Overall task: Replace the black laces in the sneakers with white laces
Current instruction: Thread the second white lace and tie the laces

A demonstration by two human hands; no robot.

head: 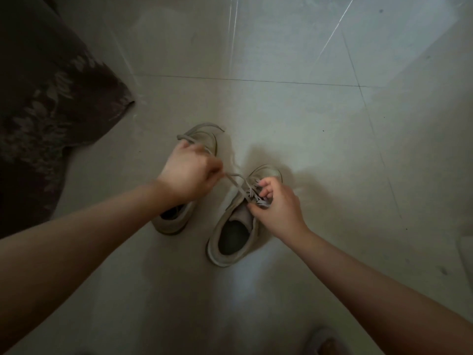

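Two pale beige sneakers stand side by side on the tiled floor. The right sneaker (230,231) is nearer me, its opening facing me. The left sneaker (176,219) is partly hidden under my left hand (190,172). That hand grips a white lace (234,183) and holds it taut, up and to the left from the right sneaker's eyelets; the lace's free end loops past the left sneaker's toe. My right hand (275,203) pinches the lace at the eyelets on the right sneaker's tongue. No black lace is in view.
A dark patterned rug (48,98) covers the floor at the left, its corner reaching toward the sneakers. Glossy light tiles (307,111) stretch ahead and to the right. A pale object (465,254) shows at the right edge, and part of a foot or slipper (323,344) at the bottom.
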